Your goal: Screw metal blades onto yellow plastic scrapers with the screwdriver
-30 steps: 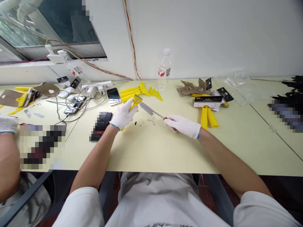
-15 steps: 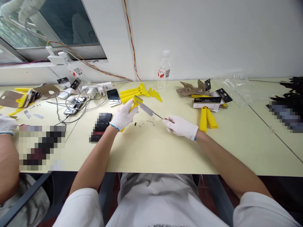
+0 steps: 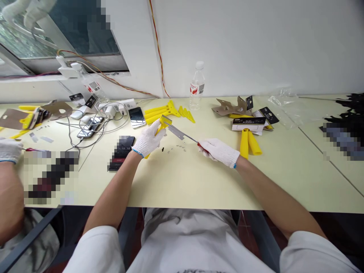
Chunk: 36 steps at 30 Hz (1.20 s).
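Observation:
My left hand (image 3: 149,140), in a white knit glove, is closed around a yellow scraper (image 3: 164,120), whose head points up and away from me. My gloved right hand (image 3: 217,151) grips a screwdriver (image 3: 189,137) by its red handle. The long shaft reaches left, and its tip meets the scraper head. Flat grey metal blades (image 3: 176,132) show just beneath the shaft; whether they lie on the table cannot be made out. Several small metal parts (image 3: 179,146) and a small black piece (image 3: 162,149) lie on the table between my hands.
Yellow scraper pieces (image 3: 162,112) lie beyond my left hand, near a water bottle (image 3: 196,89). Two yellow handles (image 3: 249,143) and packaging (image 3: 248,124) sit at right. Phones (image 3: 121,151) and tangled cables (image 3: 109,127) are at left, where a co-worker's gloved hand (image 3: 10,149) shows.
My right hand has shifted its grip on the screwdriver handle, with the fingers turned and more red showing. My left hand and the scraper stay nearly still.

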Tool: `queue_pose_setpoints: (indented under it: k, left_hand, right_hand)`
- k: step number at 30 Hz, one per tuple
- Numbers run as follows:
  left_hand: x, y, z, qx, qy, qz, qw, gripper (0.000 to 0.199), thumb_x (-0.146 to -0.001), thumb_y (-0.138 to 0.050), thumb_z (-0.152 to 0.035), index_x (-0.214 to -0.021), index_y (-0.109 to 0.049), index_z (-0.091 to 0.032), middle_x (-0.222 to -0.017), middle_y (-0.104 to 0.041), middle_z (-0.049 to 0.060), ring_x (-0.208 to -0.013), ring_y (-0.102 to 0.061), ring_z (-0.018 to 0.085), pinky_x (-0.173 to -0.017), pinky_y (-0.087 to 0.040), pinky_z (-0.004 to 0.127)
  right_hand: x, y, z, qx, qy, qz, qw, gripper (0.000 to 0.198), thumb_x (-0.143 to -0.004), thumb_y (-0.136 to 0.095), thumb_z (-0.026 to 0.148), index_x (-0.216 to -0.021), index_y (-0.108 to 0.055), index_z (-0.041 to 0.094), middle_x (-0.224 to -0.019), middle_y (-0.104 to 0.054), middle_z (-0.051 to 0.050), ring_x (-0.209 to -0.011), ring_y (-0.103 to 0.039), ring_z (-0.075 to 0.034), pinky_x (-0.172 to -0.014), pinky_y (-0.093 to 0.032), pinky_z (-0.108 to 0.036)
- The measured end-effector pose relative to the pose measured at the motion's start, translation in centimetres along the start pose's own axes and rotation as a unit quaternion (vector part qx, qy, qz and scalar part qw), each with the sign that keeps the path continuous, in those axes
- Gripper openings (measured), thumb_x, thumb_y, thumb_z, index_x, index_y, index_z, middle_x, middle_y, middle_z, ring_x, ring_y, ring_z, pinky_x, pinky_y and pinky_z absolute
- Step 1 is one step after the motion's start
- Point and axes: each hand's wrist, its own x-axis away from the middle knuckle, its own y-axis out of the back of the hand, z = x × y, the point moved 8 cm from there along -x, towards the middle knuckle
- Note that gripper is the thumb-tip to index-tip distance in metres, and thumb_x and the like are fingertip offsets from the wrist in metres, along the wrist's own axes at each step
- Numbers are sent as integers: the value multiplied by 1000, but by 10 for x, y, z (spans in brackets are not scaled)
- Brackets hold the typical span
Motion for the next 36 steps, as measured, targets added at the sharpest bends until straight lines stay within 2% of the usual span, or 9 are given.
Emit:
queue_pose_setpoints:
  k: [7, 12, 14, 17, 20, 24, 28, 33, 36]
  left_hand:
    - [0, 1, 0, -10, 6, 0, 1000, 34, -110, -56, -42, -138, -64, -25, -112, -82, 2, -55, -62, 10, -63, -55, 28]
    - [0, 2, 0, -13, 1, -4, 1000, 33, -110, -56, -40, -138, -64, -24, -112, -82, 2, -56, -62, 11, -64, -55, 28]
    - [0, 1, -1, -16, 2, -5, 1000, 32, -110, -56, -38, -137, -64, -24, -112, -82, 3, -56, -62, 11, -64, -55, 29]
    - [0, 0, -1, -14, 7, -1, 1000, 30, -110, -55, -38, -135, -63, -24, -111, -82, 3, -55, -62, 11, -63, -55, 28]
    - [0, 0, -1, -17, 5, 0, 1000, 24, -110, -55, -38, -128, -62, -23, -108, -81, 1, -53, -61, 10, -62, -54, 28]
    - [0, -1, -1, -24, -4, 5, 1000, 27, -112, -54, -41, -131, -62, -24, -108, -81, 0, -53, -62, 10, -62, -54, 28]
    - [0, -1, 0, -28, 0, 5, 1000, 26, -112, -55, -40, -131, -63, -24, -109, -81, 0, -53, -64, 11, -63, -54, 28]
    - [0, -1, 0, -20, 10, 7, 1000, 25, -112, -54, -39, -128, -64, -22, -104, -81, 1, -52, -64, 10, -61, -54, 28]
    - [1, -1, -1, -21, 9, 7, 1000, 27, -112, -55, -39, -131, -65, -22, -103, -80, 0, -52, -63, 10, -61, -54, 27]
  right_hand:
    - [7, 0, 6, 57, -4, -30, 998, 38, -104, -73, 58, -96, -55, 26, -77, -66, 0, -53, -49, -14, -51, -37, -29]
    - [5, 17, 13, 170, 50, -138, 974, 36, -98, -79, 56, -95, -60, 26, -97, -74, -5, -85, -64, -23, -76, -50, -33]
    - [4, 18, 13, 175, 54, -121, 976, 32, -107, -65, 56, -97, -66, 25, -102, -77, -9, -95, -68, -27, -85, -51, -36]
    - [3, 11, 17, 174, 79, -54, 980, 45, -116, -46, 52, -90, -70, 24, -102, -79, -11, -99, -70, -28, -94, -51, -38]
    - [4, 4, 11, 147, 54, -11, 988, 43, -113, -56, 58, -88, -62, 24, -89, -76, -7, -81, -68, -23, -81, -52, -35]
    - [4, -5, -3, 82, -14, 27, 996, 47, -110, -60, 70, -95, -55, 26, -67, -63, 2, -53, -48, -15, -57, -39, -30]
    - [4, -1, 2, 70, 22, 3, 997, 56, -116, -42, 70, -91, -60, 24, -66, -53, 2, -55, -44, -15, -55, -35, -29]
    - [4, 2, -5, 98, -30, -16, 995, 47, -103, -74, 68, -99, -54, 26, -71, -63, 2, -54, -49, -14, -53, -37, -29]
    - [3, -1, -4, 62, -12, 2, 998, 56, -110, -52, 77, -96, -61, 23, -68, -59, 1, -54, -44, -14, -53, -34, -29]
